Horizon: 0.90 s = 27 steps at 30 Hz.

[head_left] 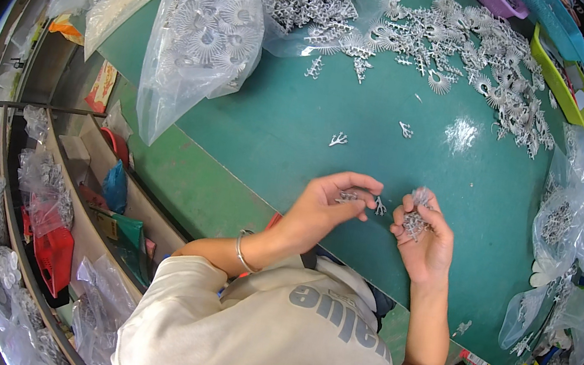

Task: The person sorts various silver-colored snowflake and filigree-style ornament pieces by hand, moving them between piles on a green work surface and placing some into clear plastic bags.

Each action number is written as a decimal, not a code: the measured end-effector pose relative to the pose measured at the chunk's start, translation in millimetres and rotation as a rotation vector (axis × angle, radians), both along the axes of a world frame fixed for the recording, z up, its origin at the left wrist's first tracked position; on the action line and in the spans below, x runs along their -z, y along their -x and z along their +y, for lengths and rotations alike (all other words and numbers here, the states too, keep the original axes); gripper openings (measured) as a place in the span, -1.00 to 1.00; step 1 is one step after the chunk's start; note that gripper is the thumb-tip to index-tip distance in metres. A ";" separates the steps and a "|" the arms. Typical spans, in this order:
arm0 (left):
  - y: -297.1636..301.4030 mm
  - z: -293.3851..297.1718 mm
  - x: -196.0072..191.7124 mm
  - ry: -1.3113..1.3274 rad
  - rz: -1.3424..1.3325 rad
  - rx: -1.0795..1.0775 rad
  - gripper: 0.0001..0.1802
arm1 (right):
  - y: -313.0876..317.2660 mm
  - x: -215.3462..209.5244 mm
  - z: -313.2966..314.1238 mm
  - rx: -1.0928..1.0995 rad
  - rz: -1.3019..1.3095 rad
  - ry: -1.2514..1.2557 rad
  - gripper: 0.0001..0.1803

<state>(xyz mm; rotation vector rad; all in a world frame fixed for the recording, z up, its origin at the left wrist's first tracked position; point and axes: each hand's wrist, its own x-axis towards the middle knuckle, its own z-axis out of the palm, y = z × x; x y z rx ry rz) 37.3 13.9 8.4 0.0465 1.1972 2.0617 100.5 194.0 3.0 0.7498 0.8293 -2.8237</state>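
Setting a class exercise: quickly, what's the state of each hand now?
Left hand: curled, holding small grey branched pieces.
Right hand: closed around a grey cluster.

Small parts (414, 226) sat in the right hand (431, 243) and, to its left, the left hand (322, 205). Beyond, loose pieces (338, 140) lay on the table (267, 149), before a heap (503, 85) between a filled bag (203, 43) and trays (579, 118).

Lime-green bin (558, 91) (blue bin (555, 24) beside it), red basket (53, 261)
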 end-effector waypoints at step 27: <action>26.5 8.0 9.9 0.913 1.239 -0.090 -0.63 | -58.4 19.5 45.2 0.451 0.141 0.430 -0.79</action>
